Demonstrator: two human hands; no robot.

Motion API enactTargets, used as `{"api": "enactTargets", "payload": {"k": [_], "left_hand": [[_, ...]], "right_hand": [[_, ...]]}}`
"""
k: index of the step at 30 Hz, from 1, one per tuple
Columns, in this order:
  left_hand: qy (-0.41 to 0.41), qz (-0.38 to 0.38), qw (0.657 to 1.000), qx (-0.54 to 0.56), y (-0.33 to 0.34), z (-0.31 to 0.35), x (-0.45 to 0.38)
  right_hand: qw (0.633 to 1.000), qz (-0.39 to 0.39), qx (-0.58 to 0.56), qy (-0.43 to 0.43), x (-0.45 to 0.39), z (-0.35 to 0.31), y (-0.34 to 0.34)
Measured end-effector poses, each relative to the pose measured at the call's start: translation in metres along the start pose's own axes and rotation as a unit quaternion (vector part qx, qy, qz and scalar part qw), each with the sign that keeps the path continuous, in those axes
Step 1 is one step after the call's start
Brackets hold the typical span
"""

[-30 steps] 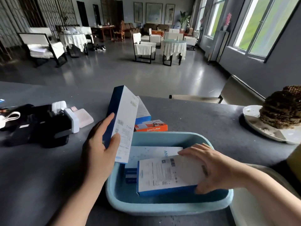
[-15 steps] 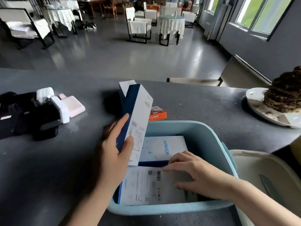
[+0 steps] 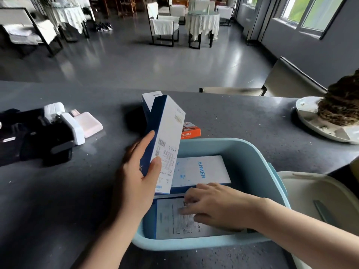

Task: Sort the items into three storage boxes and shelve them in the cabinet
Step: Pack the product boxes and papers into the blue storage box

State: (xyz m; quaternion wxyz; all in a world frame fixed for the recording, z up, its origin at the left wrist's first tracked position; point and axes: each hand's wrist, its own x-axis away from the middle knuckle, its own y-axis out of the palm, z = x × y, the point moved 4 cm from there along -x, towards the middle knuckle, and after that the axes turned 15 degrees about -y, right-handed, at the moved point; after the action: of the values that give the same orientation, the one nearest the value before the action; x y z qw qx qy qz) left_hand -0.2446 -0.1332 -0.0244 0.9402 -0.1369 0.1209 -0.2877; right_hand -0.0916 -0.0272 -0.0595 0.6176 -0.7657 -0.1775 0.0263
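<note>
A light blue storage box (image 3: 240,147) stands on the dark table in front of me. My left hand (image 3: 136,183) grips a tall blue-and-white carton (image 3: 167,131), held upright over the box's left rim. Inside lies a white Anker carton (image 3: 200,171) at the back. In front of it lies another carton, label side up (image 3: 171,220), and my right hand (image 3: 215,206) presses on it with flat fingers. Behind the held carton stands another blue-and-white carton (image 3: 150,98), mostly hidden. An orange carton (image 3: 191,133) lies beside it.
A cream storage box (image 3: 318,183) sits to the right of the blue one. At the left lie black pouches (image 3: 29,138), white chargers (image 3: 71,127) and a pink power bank (image 3: 89,124). A white plate (image 3: 318,123) with a brown mound is at the far right.
My right hand has lowered the label-side-up carton flat into the box's front. My left hand has brought the tall carton nearer the box. The view tilted down.
</note>
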Motion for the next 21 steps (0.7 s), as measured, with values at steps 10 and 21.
{"api": "enactTargets", "payload": {"k": [10,21], "left_hand": [[0.01,0.004,1.0,-0.009,0.0,-0.001,-0.001],[0.024,-0.096,0.994,0.039,0.035,0.042,0.045]], "right_hand": [[0.948,0.046,-0.306,0.07,-0.002,0.001,-0.007],[0.664,0.531,-0.51,0.127,0.006,0.009,-0.067]]}}
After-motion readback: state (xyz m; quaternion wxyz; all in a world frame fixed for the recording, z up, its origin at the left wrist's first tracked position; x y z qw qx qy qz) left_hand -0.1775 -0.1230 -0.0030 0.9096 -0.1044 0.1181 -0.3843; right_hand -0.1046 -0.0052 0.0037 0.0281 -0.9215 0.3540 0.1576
